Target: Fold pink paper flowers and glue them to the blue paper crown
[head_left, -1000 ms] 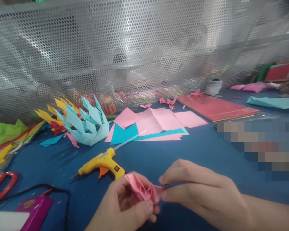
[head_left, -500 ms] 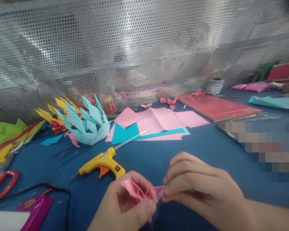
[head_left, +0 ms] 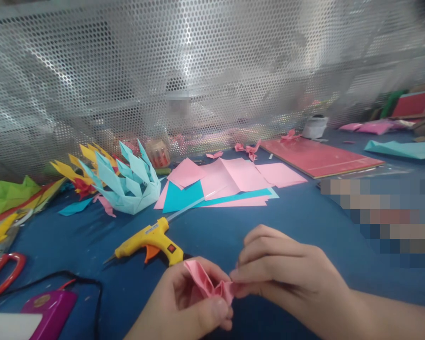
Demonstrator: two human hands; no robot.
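A small pink folded paper piece is held between both hands near the bottom middle. My left hand pinches its body, thumb in front and fingers behind. With thumb and fingertips, my right hand grips the right end of the same piece; that tip is mostly hidden by the fingers. Just beyond the left hand lies a yellow glue gun with a clear glue stick in its back, nozzle pointing left. Pink paper sheets and a blue sheet lie farther back.
A light-blue folded paper crown stands behind the glue gun, with yellow folded paper beside it. Red-handled scissors, a purple tool and a black cord are at left. A red board lies back right, before a perforated metal screen.
My right hand has moved slightly left, closer to my left hand, still gripping the pink piece's end. The piece has tilted a little in the left hand.
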